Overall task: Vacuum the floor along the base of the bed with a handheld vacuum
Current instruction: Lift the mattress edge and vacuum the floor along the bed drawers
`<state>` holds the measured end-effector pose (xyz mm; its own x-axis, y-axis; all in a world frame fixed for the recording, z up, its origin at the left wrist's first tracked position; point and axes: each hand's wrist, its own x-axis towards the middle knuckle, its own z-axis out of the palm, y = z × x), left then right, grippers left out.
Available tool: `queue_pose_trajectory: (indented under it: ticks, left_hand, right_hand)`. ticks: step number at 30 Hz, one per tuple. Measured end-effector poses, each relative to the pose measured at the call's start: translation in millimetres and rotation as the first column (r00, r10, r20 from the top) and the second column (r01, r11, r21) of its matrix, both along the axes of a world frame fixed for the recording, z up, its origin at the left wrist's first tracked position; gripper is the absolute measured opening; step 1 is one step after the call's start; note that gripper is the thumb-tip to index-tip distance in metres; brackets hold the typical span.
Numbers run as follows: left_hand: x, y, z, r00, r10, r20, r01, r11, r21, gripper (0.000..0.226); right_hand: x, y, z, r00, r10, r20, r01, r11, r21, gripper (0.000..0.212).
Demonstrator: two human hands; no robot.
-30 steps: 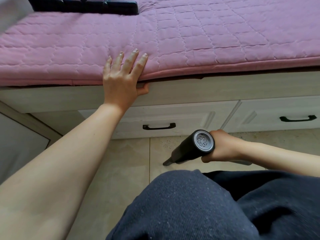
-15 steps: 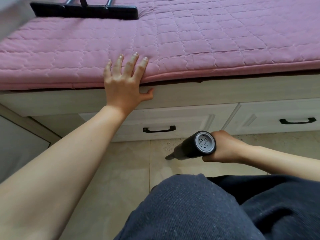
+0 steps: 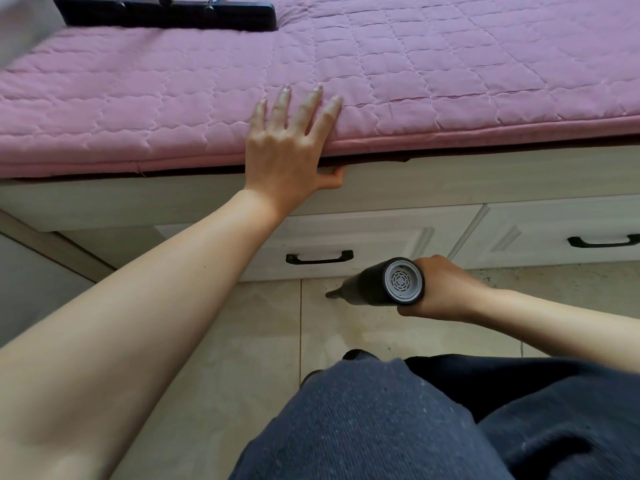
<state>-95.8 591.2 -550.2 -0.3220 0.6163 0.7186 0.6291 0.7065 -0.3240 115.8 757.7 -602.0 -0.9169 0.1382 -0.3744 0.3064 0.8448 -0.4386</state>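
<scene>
Across the top of the frame we see the quilted mattress pad (image 3: 398, 81) lying on the bed base (image 3: 467, 174), with a flat bar tool (image 3: 166, 13) on it at the upper left. Our left hand (image 3: 291, 147) rests on the pad's front edge at centre. Below it sit two drawers: one handle (image 3: 319, 257) at centre, another (image 3: 604, 241) at far right. On the floor (image 3: 242, 341) before them, at lower right, our right hand (image 3: 446, 289) holds the handheld vacuum (image 3: 384, 282), its nozzle pointing left, near the drawer fronts. Our knee (image 3: 363, 420) fills the bottom.

No readable text, labels, brand names or numbers appear anywhere; the grey round end cap of the black handheld vacuum (image 3: 401, 280) shows only dashed vent rings
</scene>
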Motion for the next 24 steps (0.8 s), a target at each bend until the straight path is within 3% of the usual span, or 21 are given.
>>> queue_pose_trajectory:
  ticks: [12,24]
  left_hand:
    - [2.9,11.4,-5.6,1.0,0.007,-0.009,-0.007,0.999,0.045,0.093]
    - [2.2,14.9,-11.2,0.996,0.022,-0.085,-0.015,0.996,0.085,0.085]
  right_hand:
    - [-3.2,-2.6,-2.9,1.0,0.001,0.007,-0.001,1.0,0.011,0.037]
    - [-19.8,4.1,-18.1,0.997,0.056,-0.051,-0.057,0.998,-0.013,0.044]
